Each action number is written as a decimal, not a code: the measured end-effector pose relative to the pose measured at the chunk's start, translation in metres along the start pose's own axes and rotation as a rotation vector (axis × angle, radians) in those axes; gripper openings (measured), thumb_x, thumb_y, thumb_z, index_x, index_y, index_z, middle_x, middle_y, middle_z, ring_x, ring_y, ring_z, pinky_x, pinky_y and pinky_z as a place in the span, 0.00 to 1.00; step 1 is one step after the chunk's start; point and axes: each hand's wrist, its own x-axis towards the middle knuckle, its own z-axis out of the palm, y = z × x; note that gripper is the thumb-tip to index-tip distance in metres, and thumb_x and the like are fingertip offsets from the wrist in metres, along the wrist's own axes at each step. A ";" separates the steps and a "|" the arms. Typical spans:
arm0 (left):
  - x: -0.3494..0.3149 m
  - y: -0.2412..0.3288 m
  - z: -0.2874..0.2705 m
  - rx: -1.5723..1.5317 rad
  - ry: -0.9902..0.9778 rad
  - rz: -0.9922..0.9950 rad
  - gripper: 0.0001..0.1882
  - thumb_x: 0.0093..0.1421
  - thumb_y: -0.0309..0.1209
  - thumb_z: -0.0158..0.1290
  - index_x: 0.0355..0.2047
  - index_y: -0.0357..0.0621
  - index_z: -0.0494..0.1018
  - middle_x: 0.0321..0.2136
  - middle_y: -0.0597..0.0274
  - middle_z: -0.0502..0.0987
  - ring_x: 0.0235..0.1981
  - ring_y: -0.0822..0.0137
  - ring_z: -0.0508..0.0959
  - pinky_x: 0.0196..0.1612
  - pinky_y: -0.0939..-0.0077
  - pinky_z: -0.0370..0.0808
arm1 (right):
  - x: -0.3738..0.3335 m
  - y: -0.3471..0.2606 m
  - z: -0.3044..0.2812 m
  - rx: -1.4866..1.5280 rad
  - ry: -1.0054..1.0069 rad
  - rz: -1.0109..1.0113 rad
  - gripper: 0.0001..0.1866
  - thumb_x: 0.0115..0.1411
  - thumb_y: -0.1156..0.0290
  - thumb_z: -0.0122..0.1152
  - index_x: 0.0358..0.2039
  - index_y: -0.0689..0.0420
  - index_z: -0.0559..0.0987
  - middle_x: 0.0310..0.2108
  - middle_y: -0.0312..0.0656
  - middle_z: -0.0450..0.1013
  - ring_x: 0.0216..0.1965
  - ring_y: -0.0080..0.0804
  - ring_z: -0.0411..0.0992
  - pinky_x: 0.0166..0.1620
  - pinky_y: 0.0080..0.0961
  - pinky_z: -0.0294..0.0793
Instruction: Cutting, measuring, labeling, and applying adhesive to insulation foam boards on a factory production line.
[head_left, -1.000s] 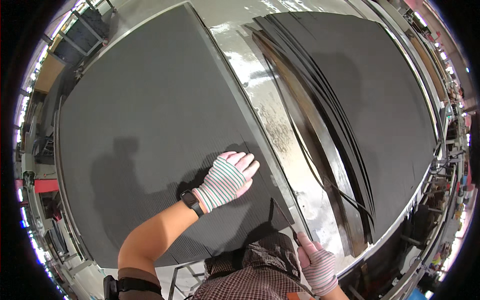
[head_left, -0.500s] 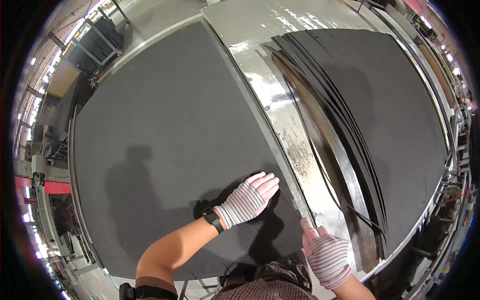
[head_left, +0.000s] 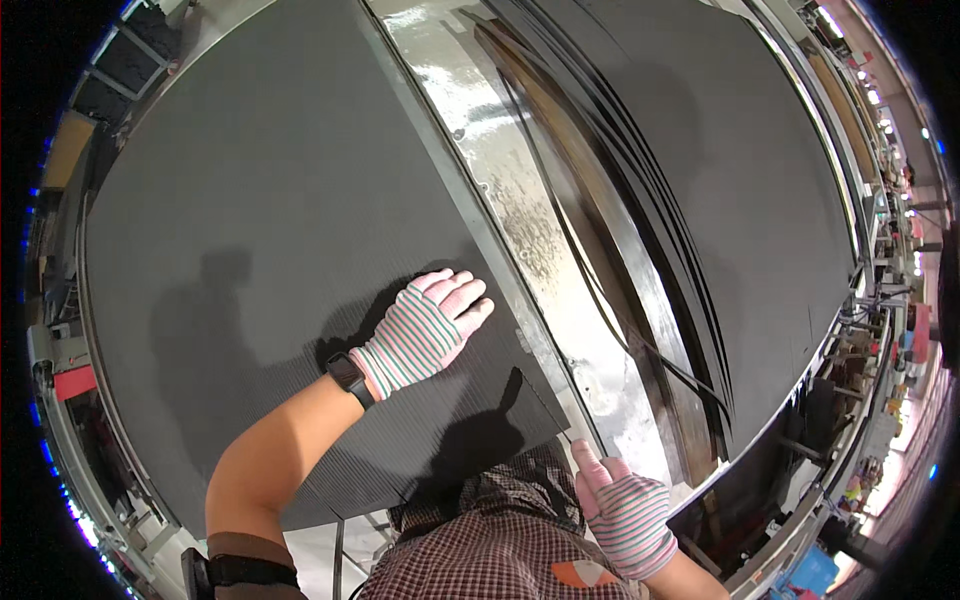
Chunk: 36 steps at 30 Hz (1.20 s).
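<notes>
My left hand (head_left: 428,328), in a pink, green and white striped fingerless glove, lies on a large dark grey, finely ribbed sheet (head_left: 300,150). Its fingers rest on the sheet close to the metal strip (head_left: 455,180) along the sheet's right side. My right hand (head_left: 630,515), gloved alike, is at the near end of that strip, by the sheet's near right corner. Its index finger points forward and the other fingers are curled. Whatever they may hold is hidden.
Right of the metal strip runs a shiny metal surface (head_left: 525,210), with a long brown-edged bar (head_left: 600,200) and loose thin black strips (head_left: 650,180). Beyond lies another dark sheet (head_left: 770,200). Racks and equipment surround the table.
The view has shifted, so the table appears farther up and left. My right hand has moved nearer to me along the metal strip. My left hand stays on about the same spot of the sheet.
</notes>
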 end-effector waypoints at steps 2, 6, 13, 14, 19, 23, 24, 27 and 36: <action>0.000 0.002 0.001 0.014 0.033 0.006 0.15 0.54 0.29 0.52 0.43 0.44 0.77 0.48 0.56 0.76 0.49 0.58 0.75 0.57 0.60 0.69 | -0.007 0.003 -0.001 -0.028 -0.009 0.007 0.27 0.56 0.71 0.61 0.58 0.50 0.71 0.26 0.42 0.71 0.17 0.40 0.69 0.22 0.35 0.68; 0.000 0.004 0.002 0.002 0.027 -0.003 0.15 0.53 0.28 0.51 0.41 0.43 0.77 0.49 0.57 0.76 0.50 0.57 0.74 0.57 0.60 0.68 | -0.019 0.005 -0.005 -0.051 -0.061 0.018 0.27 0.56 0.70 0.61 0.57 0.51 0.71 0.26 0.41 0.71 0.18 0.38 0.69 0.22 0.33 0.68; 0.001 0.005 0.005 0.024 0.032 0.038 0.15 0.56 0.27 0.48 0.42 0.41 0.77 0.50 0.55 0.76 0.54 0.56 0.73 0.60 0.60 0.66 | -0.021 0.013 0.004 -0.143 -0.125 -0.039 0.23 0.58 0.69 0.58 0.56 0.52 0.72 0.26 0.39 0.70 0.19 0.35 0.70 0.22 0.31 0.70; 0.000 0.006 0.005 0.012 0.014 0.039 0.15 0.56 0.27 0.48 0.43 0.40 0.76 0.51 0.53 0.75 0.55 0.55 0.72 0.62 0.59 0.65 | -0.012 0.012 0.016 -0.160 -0.174 -0.013 0.25 0.58 0.69 0.57 0.57 0.53 0.69 0.26 0.40 0.71 0.20 0.33 0.73 0.22 0.31 0.73; 0.002 0.005 0.006 -0.004 0.019 0.067 0.16 0.54 0.26 0.48 0.43 0.39 0.75 0.50 0.52 0.75 0.54 0.53 0.72 0.61 0.58 0.66 | 0.070 -0.001 0.071 -0.219 -0.076 0.017 0.27 0.59 0.74 0.51 0.60 0.58 0.62 0.32 0.44 0.74 0.25 0.36 0.79 0.24 0.30 0.78; 0.000 0.005 -0.001 -0.006 0.041 0.063 0.14 0.53 0.25 0.49 0.40 0.39 0.75 0.48 0.52 0.76 0.53 0.53 0.73 0.60 0.57 0.66 | 0.021 0.011 0.064 -0.126 -0.240 0.068 0.29 0.58 0.72 0.52 0.61 0.60 0.61 0.30 0.50 0.74 0.25 0.40 0.78 0.24 0.36 0.77; 0.002 0.006 0.000 -0.012 0.035 0.063 0.14 0.53 0.24 0.48 0.40 0.40 0.75 0.48 0.53 0.76 0.53 0.53 0.73 0.60 0.57 0.66 | 0.004 0.023 0.076 0.031 -0.219 0.097 0.25 0.59 0.71 0.53 0.57 0.62 0.64 0.31 0.52 0.75 0.26 0.45 0.78 0.26 0.40 0.77; 0.002 0.006 0.001 0.014 0.025 0.065 0.14 0.53 0.24 0.48 0.41 0.40 0.74 0.47 0.53 0.77 0.53 0.53 0.74 0.60 0.57 0.67 | 0.016 0.022 0.114 0.135 -0.159 0.328 0.18 0.61 0.68 0.53 0.49 0.63 0.67 0.31 0.54 0.76 0.27 0.51 0.77 0.29 0.42 0.77; 0.004 0.009 0.000 0.032 0.011 0.076 0.16 0.51 0.23 0.48 0.41 0.41 0.74 0.47 0.55 0.76 0.53 0.53 0.73 0.60 0.57 0.66 | -0.006 0.040 0.117 0.173 -0.361 0.462 0.13 0.65 0.62 0.49 0.41 0.60 0.68 0.30 0.54 0.78 0.33 0.53 0.78 0.36 0.45 0.78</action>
